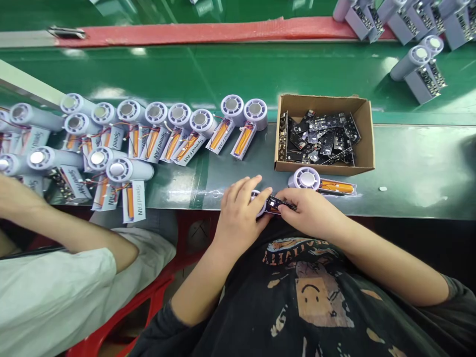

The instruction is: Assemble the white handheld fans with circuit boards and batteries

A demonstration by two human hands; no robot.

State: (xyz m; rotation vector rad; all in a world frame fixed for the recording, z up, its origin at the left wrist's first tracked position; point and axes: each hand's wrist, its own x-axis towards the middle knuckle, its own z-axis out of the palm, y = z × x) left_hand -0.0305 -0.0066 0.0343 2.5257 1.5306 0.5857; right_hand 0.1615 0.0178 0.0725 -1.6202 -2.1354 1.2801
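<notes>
Near edge of bench (412, 171): fan (263, 208) under my left hand (241, 207), fingers curled over it; circuit board (274, 203) at fan's right, pinched in my right hand (307, 209). Second fan (307, 178) just beyond, between right hand and carton (323, 169) of boards (327, 140). Fan rows (128, 169), left. Red strip (193, 34), far.

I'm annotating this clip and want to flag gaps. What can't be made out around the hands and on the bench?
All in the head view:
Held fan: mostly covered by the left hand.
Circuit board: partly covered by the right hand; its markings are too small to read.
Cardboard box: the upper boards hide whatever lies beneath.
Leftmost fans: cut off by the left edge.
</notes>
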